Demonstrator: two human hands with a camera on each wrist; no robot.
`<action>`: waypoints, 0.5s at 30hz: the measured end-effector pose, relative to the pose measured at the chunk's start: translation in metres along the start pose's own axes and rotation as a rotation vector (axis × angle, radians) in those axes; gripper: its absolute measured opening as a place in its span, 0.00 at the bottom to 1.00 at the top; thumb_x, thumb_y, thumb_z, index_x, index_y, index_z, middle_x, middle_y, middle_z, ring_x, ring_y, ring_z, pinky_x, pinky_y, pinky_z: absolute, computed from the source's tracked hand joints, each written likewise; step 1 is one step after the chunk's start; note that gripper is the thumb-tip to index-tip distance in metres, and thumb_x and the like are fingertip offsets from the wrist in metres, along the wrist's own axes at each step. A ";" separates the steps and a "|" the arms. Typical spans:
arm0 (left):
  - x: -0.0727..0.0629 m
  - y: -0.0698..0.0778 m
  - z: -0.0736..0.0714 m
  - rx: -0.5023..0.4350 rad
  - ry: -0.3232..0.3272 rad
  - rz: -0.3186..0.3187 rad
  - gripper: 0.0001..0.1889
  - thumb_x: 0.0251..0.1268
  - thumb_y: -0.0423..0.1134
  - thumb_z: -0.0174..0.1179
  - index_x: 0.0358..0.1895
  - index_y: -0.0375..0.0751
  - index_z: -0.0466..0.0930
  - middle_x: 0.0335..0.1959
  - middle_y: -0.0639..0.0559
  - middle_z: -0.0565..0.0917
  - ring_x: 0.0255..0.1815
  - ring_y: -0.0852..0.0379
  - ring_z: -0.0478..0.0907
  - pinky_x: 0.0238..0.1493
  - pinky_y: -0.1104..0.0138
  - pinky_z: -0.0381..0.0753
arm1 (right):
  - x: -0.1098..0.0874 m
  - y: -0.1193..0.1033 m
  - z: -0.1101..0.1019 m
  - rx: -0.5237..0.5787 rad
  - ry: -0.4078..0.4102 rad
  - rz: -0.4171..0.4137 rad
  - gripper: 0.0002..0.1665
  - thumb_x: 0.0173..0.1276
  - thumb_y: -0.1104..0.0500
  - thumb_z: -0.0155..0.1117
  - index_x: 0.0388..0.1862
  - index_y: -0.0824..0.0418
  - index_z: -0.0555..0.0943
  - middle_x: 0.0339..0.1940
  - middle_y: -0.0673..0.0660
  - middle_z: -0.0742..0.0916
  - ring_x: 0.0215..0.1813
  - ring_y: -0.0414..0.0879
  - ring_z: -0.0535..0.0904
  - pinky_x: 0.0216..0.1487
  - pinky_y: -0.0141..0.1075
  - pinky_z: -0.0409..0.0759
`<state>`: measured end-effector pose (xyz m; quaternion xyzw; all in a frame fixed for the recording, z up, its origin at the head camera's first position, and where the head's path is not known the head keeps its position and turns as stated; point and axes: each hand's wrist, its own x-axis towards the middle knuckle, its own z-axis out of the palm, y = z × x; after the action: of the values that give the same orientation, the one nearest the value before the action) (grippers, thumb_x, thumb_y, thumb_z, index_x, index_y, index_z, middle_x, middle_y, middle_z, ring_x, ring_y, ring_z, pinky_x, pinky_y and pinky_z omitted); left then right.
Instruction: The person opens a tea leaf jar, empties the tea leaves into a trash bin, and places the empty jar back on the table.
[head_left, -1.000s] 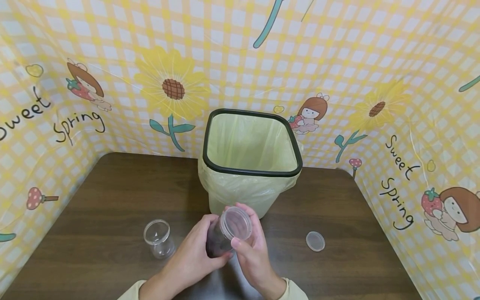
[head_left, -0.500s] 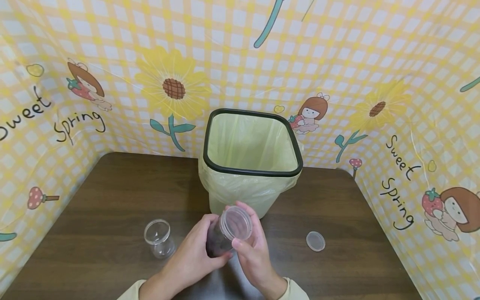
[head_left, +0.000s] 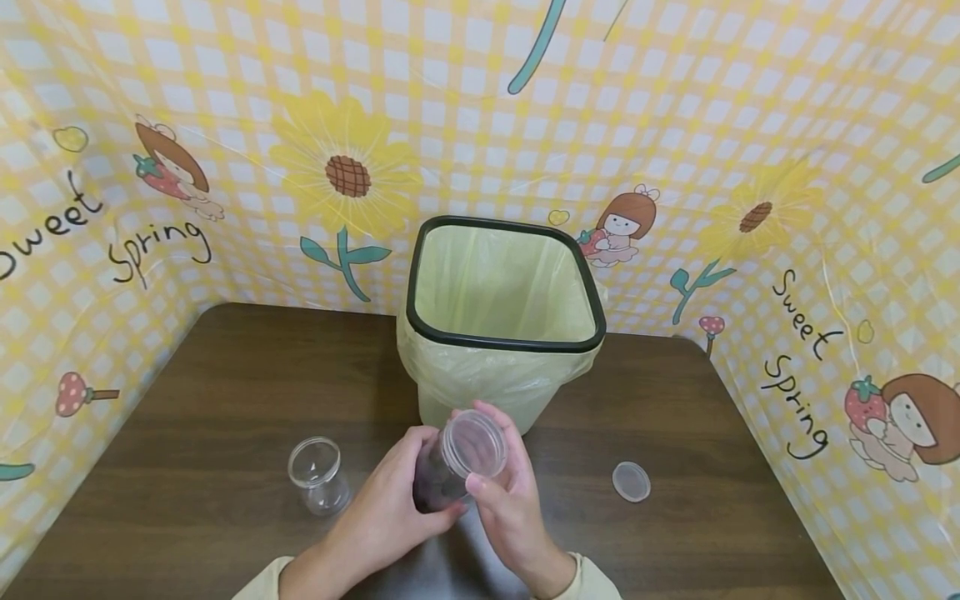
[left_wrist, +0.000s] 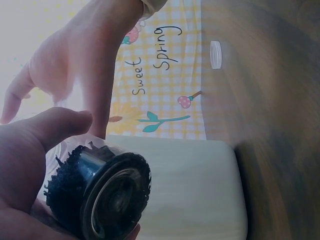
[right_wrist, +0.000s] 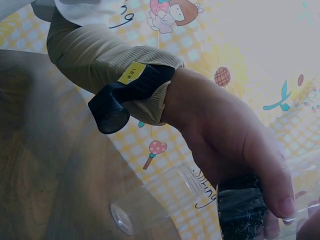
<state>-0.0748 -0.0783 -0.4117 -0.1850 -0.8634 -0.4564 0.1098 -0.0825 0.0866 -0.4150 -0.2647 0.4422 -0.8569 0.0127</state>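
Note:
My left hand (head_left: 382,504) grips a tilted clear jar (head_left: 433,479) by its lower body. Dark, shredded-looking contents (left_wrist: 67,197) fill the bottom end of this jar in the left wrist view. Around the jar's round mouth end curl the thumb and fingers of my right hand (head_left: 517,521). Whether a clear lid sits on that end, I cannot tell. To the left, a second clear jar (head_left: 327,497) stands upright without a lid. On the right a loose translucent lid (head_left: 632,482) lies flat on the table. Most of the right hand is cut off in the right wrist view.
Behind the hands stands a pale bin (head_left: 480,400) with a black rim and a yellowish liner bag. All of this is on a dark wooden table (head_left: 225,383). Checked yellow cloth (head_left: 480,125) walls in the back and both sides.
Both hands keep the same hold on the jar. The jar's mouth end and the right hand have shifted very slightly to the right and up.

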 end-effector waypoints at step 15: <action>0.000 0.000 -0.002 -0.013 -0.011 -0.013 0.37 0.41 0.37 0.82 0.58 0.46 0.73 0.47 0.62 0.79 0.47 0.63 0.76 0.51 0.62 0.78 | 0.002 -0.002 -0.001 0.020 -0.028 -0.027 0.35 0.72 0.63 0.62 0.75 0.61 0.62 0.69 0.61 0.77 0.70 0.51 0.72 0.71 0.38 0.68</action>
<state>-0.0743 -0.0795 -0.4106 -0.1825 -0.8622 -0.4617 0.1006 -0.0843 0.0882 -0.4130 -0.2827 0.4296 -0.8576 0.0100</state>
